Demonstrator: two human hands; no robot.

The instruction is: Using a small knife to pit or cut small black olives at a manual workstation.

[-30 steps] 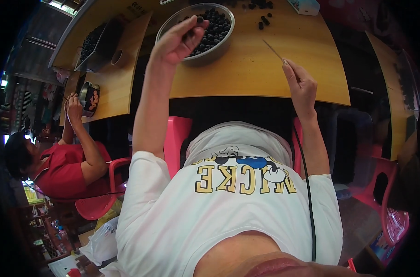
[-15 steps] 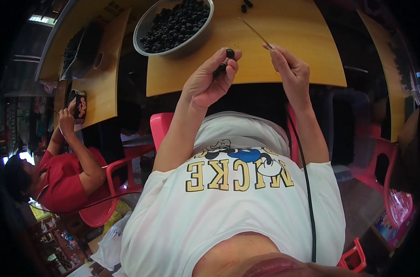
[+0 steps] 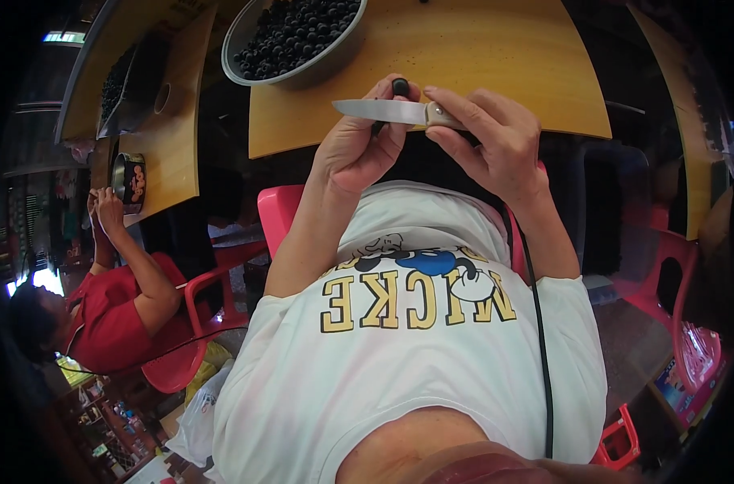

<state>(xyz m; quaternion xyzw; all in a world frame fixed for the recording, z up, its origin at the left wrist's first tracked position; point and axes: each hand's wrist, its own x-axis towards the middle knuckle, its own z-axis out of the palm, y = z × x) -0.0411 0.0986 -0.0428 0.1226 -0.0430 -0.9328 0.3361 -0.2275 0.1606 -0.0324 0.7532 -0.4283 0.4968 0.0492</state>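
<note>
Since the frame half a second ago, the right hand (image 3: 492, 141) has come in beside the left hand (image 3: 367, 145), and its knife (image 3: 379, 110), earlier tilted up and away, now lies level across the left fingers, tip to the left. The bowl (image 3: 334, 58) sits slightly higher and further left in view.

Both hands are closed on something: the left pinches a dark ball (image 3: 400, 86) near its fingertips, above the near edge of the surface (image 3: 480, 56); the right grips the knife's pale handle, its rear end hidden by the hand. Whether the blade touches the ball is hard to tell. A second dark piece (image 3: 376, 127) shows only in part below the blade, mostly covered by it and the fingers.

More dark balls (image 3: 298, 36) fill the bowl, whose far rim is cut off by the top edge. At left, a co-worker's hands (image 3: 104, 206) are near a tin (image 3: 133, 181); what they hold is too small to make out.
</note>
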